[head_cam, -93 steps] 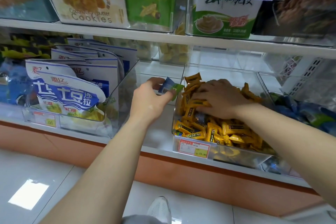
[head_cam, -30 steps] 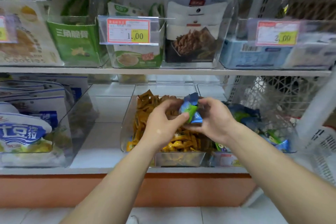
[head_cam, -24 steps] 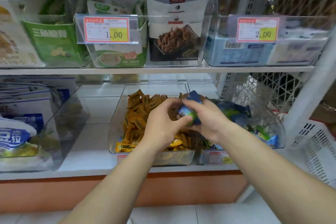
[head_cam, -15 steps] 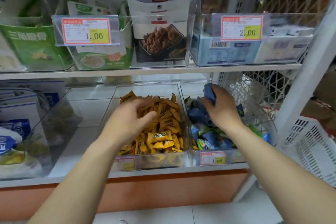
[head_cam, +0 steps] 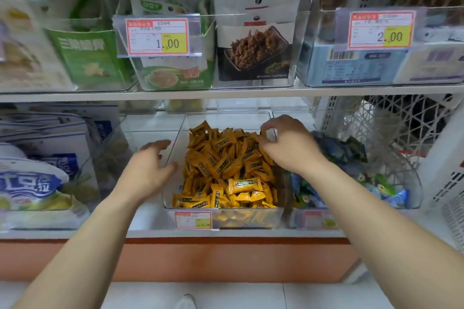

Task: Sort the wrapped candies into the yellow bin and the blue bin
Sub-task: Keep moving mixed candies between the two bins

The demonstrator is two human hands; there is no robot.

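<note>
Nearest me, below both forearms, I see a pale tiled floor (head_cam: 326,296) and the orange-brown base panel (head_cam: 200,258) under a white lower shelf (head_cam: 145,218). My left hand (head_cam: 148,168) hangs over that shelf with its fingers spread and relaxed, holding nothing, just outside the left wall of the yellow bin (head_cam: 175,148). This clear tub lies between my two hands and is heaped with yellow candies (head_cam: 226,165), far too many to count, each wrapper bearing a dark printed band too small to read. My right hand (head_cam: 288,143) sits over the far right corner of that heap, fingers curled down onto the wrappers; I cannot tell whether it grasps one. Right of that hand stands the blue bin (head_cam: 414,183), also clear, holding blue candies (head_cam: 339,150) with green in the wrappers. That makes two candy bins, each with one small front tag (head_cam: 193,220) whose print is blurred. Left of my left hand stand blue-and-white bags (head_cam: 37,183) with large white characters. Beyond the right hand is white lattice mesh (head_cam: 401,120). Above both hands runs the upper shelf (head_cam: 226,92) with two readable price tags, one reading "1.00" (head_cam: 157,36) and one "2.00" (head_cam: 380,30). Behind them are a green box (head_cam: 85,57) with blurred white characters, a dark snack pack (head_cam: 253,50) and light blue boxes (head_cam: 351,67) bearing a barcode.
</note>
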